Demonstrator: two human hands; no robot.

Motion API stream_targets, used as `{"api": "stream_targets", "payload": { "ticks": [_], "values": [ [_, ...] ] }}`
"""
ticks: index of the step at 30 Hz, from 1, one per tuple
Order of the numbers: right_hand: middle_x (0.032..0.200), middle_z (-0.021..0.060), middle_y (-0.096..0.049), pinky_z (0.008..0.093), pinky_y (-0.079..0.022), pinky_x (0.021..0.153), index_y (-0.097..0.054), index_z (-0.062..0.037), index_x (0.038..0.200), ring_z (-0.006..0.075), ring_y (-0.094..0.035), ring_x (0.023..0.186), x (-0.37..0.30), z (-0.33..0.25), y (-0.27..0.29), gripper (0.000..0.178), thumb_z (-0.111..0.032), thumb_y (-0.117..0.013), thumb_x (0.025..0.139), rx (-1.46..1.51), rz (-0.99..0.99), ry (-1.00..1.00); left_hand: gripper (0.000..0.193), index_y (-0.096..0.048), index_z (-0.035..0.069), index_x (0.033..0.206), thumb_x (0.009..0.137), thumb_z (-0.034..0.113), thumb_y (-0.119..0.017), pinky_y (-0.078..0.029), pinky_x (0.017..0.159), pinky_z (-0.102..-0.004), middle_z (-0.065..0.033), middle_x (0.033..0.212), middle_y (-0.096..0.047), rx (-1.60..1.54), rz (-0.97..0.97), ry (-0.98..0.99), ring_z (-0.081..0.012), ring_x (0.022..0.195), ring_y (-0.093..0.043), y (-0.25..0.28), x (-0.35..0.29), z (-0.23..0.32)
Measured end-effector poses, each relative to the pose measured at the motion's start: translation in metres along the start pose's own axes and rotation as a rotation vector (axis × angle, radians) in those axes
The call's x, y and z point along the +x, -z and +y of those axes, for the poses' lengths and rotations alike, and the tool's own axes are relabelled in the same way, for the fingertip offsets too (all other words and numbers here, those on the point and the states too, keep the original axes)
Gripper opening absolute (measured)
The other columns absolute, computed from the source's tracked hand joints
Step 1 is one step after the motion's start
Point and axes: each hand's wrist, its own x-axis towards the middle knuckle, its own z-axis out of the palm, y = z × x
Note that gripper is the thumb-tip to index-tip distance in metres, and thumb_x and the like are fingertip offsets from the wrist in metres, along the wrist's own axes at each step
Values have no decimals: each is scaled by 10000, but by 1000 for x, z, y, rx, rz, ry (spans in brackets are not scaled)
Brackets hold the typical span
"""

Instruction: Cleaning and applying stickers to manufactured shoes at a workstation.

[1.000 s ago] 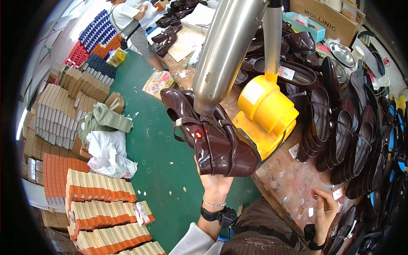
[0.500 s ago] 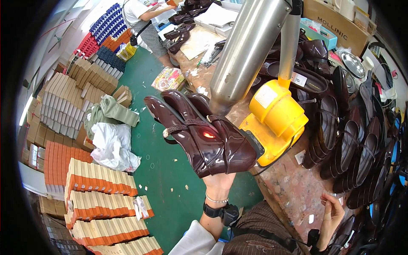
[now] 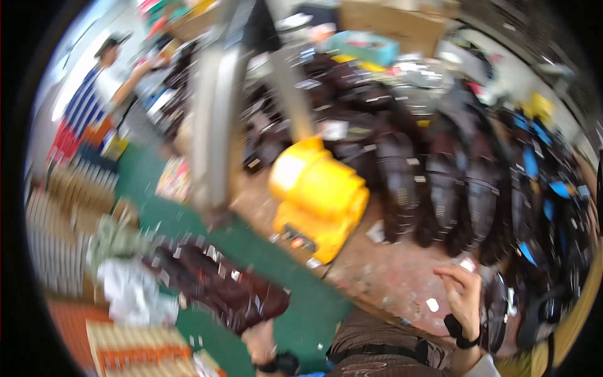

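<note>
In the head view, heating of the held shoes looks finished or paused: they hang at 7 o'clock, apart from the nozzle. Which loose shoes at 2 o'clock on the counter remain undone cannot be told. The left hand grips, its fingers mostly hidden; the right hand curls loosely, apparently empty. Half a second earlier, the held shoes sat right against the nozzle.

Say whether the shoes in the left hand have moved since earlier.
Yes: judged against the yellow machine, the dark shoes have moved lower and away from it.
</note>
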Motion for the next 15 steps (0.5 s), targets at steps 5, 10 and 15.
{"api": "stream_targets", "payload": {
  "ticks": [5, 10, 15],
  "values": [
    [918, 142, -710, 314, -518, 707, -712, -17, 1004, 241, -685, 821, 22, -1, 47, 236, 39, -571, 822, -99, 152, 100, 541, -495, -6, 1295, 822, 233, -603, -385, 1060, -456, -179, 1340, -535, 783, 48, 342, -312, 1184, -543, 141, -49, 56],
    [1004, 176, -697, 373, -532, 799, -678, -16, 1092, 331, -678, 906, 12, -1, 92, 252, -30, -593, 855, -151, 113, -13, 585, -443, -37, 1325, 794, 136, -617, -380, 1061, -390, -182, 1328, -531, 919, -409, 712, -292, 1172, -546, 77, -51, 1],
    [1121, 181, -669, 410, -510, 892, -645, -41, 1177, 359, -635, 1027, -25, 12, 136, 335, -152, -631, 862, -352, -40, -20, 754, -289, -35, 1455, 788, 86, -621, -333, 1088, -378, -153, 1429, -422, 1033, -647, 942, -255, 1271, -442, 4, -48, -81]
  ]
}}
